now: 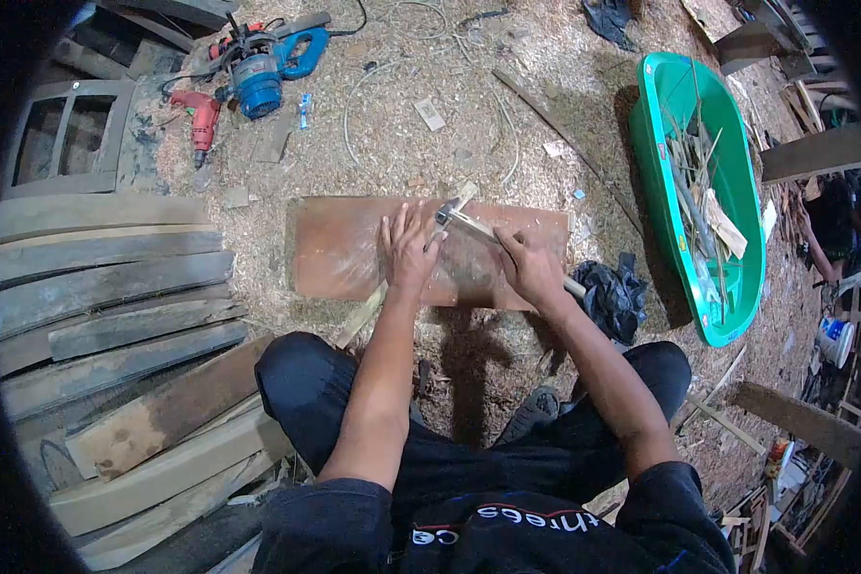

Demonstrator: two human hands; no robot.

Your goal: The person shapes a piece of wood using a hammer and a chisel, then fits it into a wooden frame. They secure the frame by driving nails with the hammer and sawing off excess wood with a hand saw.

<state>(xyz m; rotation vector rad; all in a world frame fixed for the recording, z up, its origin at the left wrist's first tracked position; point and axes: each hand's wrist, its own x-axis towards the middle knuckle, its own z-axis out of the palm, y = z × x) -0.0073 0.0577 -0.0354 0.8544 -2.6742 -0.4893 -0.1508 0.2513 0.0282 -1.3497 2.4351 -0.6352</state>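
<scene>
My left hand point(411, 247) lies spread over a pale wood strip point(358, 320), its fingertips on a reddish-brown board point(340, 251). The strip runs slanting beneath this hand, and its far end shows just past the fingers. My right hand point(534, 270) is closed around the long wooden handle of a tool point(473, 227). The tool's dark metal head is at the strip, close to my left thumb and index finger; its exact shape is hard to make out.
Long planks point(105, 251) lie at the left. A red drill point(201, 122) and a blue power tool point(258, 84) rest at upper left. Beside my right forearm is a black plastic bag point(612, 298). A green tub point(652, 143) holds scraps. Another person's arm point(817, 251) shows at far right.
</scene>
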